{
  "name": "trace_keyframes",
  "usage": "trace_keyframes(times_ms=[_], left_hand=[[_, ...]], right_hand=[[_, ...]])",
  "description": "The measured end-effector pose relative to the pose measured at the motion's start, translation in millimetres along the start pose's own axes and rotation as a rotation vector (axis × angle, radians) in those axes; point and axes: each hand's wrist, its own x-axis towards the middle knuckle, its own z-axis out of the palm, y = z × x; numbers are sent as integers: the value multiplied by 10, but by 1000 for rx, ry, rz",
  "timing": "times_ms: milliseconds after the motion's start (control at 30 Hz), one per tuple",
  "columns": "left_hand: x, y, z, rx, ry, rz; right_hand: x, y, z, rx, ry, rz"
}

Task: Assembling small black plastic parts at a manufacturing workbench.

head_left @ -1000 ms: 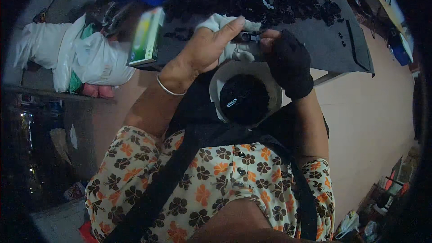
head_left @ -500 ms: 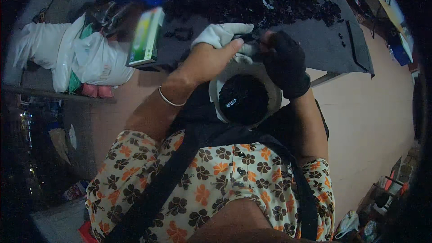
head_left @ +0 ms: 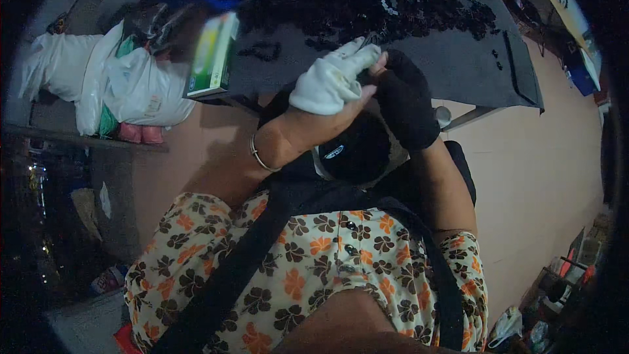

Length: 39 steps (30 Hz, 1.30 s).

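My left hand (head_left: pixel 331 82), in a partly pulled-on white glove with the thumb bare, is turned with its back up and its fingers bent toward the other hand. Against it, my right hand (head_left: pixel 407 95) wears a black fingerless glove, its fingertips closed together by the left fingers. Whatever sits between the hands is hidden. Below them stands a pale round bucket (head_left: pixel 398 153) holding small black pieces (head_left: pixel 360 151), one with a light mark. Across the dark table (head_left: pixel 436 65) lies a large heap of small black parts (head_left: pixel 341 0), just beyond my fingers.
A green and white box (head_left: pixel 215 56) stands at the table's left edge. White plastic bags (head_left: pixel 144 88) sit on a surface further left. A dark strip (head_left: pixel 517 69) lies near the right table edge, and a metal table leg (head_left: pixel 468 118) shows below it.
My left hand has rolled over so its back faces up, and moved right. A small dark piece seen between the hands is now hidden. The right hand has shifted slightly left.
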Motion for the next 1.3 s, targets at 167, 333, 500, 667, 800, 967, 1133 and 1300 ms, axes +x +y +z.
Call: trace_keyframes(times_ms=[167,333,500,667,800,967,1133,1300], left_hand=[[-38,-90,-92,-379,-53,-325],[-14,-12,-196,-591,-204,-424],[-33,-115,-225,-533,-282,-306],[198,-461,-283,-97,-209,-24],[649,-660,-24,300,-19,225],[1092,-641,293,607,-282,225],[1017,-749,201,557,-215,58],[665,-983,-200,107,-34,-113]], right_hand=[[32,-27,-22,-381,22,-103],[33,-3,-135,-393,-76,-165],[68,-170,-224,-648,-217,-35],[103,-252,-359,-924,-367,-71],[356,-23,-507,-1335,128,-484],[496,14,-423,-1428,266,-648],[584,41,-527,-1472,209,-411],[510,-33,-573,-1469,302,-477]])
